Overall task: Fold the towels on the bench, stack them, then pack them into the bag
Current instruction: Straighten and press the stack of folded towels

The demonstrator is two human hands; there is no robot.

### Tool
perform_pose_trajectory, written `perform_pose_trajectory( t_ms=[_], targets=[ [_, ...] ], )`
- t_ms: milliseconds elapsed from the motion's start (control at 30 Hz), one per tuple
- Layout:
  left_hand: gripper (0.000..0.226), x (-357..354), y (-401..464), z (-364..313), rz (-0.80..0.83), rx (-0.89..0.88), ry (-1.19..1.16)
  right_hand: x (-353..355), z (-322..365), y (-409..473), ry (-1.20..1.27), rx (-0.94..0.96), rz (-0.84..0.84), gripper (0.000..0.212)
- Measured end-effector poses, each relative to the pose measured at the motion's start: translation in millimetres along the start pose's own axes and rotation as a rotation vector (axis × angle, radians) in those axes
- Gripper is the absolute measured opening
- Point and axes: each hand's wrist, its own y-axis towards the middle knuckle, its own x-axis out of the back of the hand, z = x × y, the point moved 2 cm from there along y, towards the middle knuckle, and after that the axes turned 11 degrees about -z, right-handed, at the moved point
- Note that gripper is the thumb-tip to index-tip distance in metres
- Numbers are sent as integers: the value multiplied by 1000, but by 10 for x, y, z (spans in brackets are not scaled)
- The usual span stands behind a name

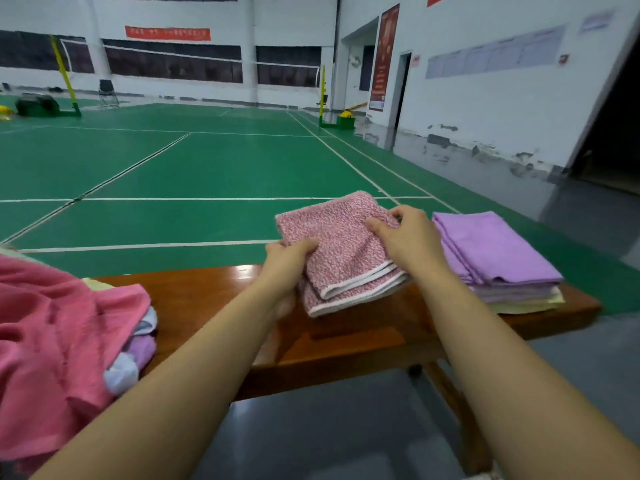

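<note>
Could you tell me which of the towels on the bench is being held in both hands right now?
The pink-and-white speckled towel, folded, gripped by the left hand and right hand. The purple towel tops the untouched stack beside it.

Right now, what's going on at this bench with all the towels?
A person is folding towels on a wooden bench beside a sports court. Both hands hold a folded pink speckled towel: the left hand grips its left edge, the right hand its right side. To the right sits a stack of folded towels, purple on top. An unfolded heap of towels waits at the left. No bag is in view.
</note>
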Motion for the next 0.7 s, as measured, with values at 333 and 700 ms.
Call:
perform_pose_trajectory(
  t_ms=[333,700],
  targets=[
    [42,-2066,-140,98,335,-213,238,1363,-1155,1039,-365,-80,-109,26],
    [57,-2459,58,547,435,-835,1197,579,-1795,1092,-441,116,245,93]
  ],
)
